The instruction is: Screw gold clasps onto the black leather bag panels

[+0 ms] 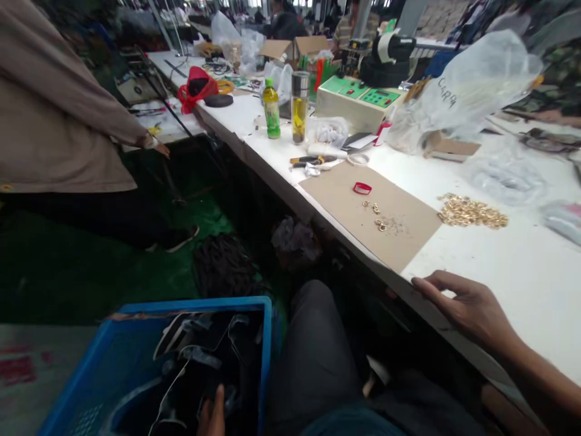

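My left hand [212,418] reaches into a blue plastic crate [267,345] by my knee, only its outstretched fingers showing at the bottom edge. It is open, over black pieces [204,375] with pale edges and clear film; whether it touches them I cannot tell. My right hand [467,306] rests at the table edge, thumb and forefinger tips together; anything between them is too small to make out. Near it lies a cardboard sheet [336,188] with a red band [362,188] and several small gold rings [380,225]. A pile of gold metal pieces [472,212] is farther right.
On the white table [490,260] stand a green-capped bottle [271,112], a tumbler [299,112], a beige machine [358,103] and a large plastic bag [472,91]. Yellow-black pliers [313,160] lie nearby. Another person [59,115] stands at left. A dark heap [224,266] lies on the floor.
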Demonstrator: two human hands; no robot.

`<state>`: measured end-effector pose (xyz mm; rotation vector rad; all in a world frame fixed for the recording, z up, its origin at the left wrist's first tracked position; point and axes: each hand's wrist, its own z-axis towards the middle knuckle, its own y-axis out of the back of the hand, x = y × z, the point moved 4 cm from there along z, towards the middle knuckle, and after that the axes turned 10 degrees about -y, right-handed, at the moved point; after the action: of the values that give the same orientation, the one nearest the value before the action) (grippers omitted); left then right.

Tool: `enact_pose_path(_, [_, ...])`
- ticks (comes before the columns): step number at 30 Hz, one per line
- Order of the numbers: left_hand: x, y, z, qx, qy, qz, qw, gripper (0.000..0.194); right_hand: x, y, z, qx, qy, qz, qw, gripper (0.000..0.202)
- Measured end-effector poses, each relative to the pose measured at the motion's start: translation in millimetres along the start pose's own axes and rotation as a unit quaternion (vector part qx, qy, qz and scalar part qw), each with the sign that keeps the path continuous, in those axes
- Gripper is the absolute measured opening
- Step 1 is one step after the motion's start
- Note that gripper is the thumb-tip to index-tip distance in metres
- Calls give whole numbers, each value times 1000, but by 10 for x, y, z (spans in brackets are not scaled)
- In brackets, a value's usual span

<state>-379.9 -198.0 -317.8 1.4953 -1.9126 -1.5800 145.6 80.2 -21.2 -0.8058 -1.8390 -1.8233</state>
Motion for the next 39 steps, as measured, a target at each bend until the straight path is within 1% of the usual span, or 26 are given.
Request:
enact_pose_path(3, [-403,-53,-33,13,-16,-10,1000,77,-61,-158,222,43,5,26,999,48])
enact_pose_path(5, [-713,-82,-120,19,-50,-14,998,81,-93,-253,336,74,10,46,996,46])
enact_pose_path(8, [-1171,-140,-307,43,-109,-20,993,80,-88,-337,458,107,36,64,991,43])
enact_pose_path(10, [-1392,-183,-434,69,-127,-28,989,78,-67,-355,522,116,54,54,990,40])
enact_pose_path(12, [-1502,-200,-547,91,-113,-35,989,77,-56,-363,575,116,61,26,991,38])
enact_pose_path(14, [-1510,-178,-666,111,-77,-39,990,79,-52,-366,609,106,71,0,992,38])
enact_pose_path(17, [-1426,-94,-907,154,-18,-53,986,82,-50,-371,618,94,93,-28,991,39])
enact_pose_path(20, [-1334,-1,-1211,188,34,-64,980,77,-50,-373,608,99,104,-56,988,36])
enact_pose_path(23, [-1275,36,-1517,201,78,-69,974,68,-35,-370,607,112,115,-88,983,38])
enact_pose_path(25, [-1255,22,-1733,200,101,-74,972,59,-24,-362,616,121,126,-106,979,43])
enact_pose_path(28, [-1258,3,-2120,176,126,-85,973,49,-33,-330,645,141,135,-119,974,49])
enact_pose_path(30, [-1288,21,-2396,152,140,-95,974,45,-62,-296,667,164,129,-120,971,53])
enact_pose_path(32, [-1322,58,-2613,130,150,-110,974,39,-102,-257,682,196,108,-117,968,57])
enact_pose_path(34, [-1323,102,-2710,110,158,-123,973,33,-127,-228,664,242,71,-105,962,59])
enact_pose_path(36, [-1258,147,-2683,90,171,-132,972,33,-92,-217,595,288,33,-88,953,59])
enact_pose_path(38, [-1120,195,-2576,71,186,-143,969,34,58,-240,470,326,12,-67,943,57])
enact_pose_path(39, [-1026,225,-2514,62,195,-149,967,35,184,-275,391,345,9,-56,937,56])
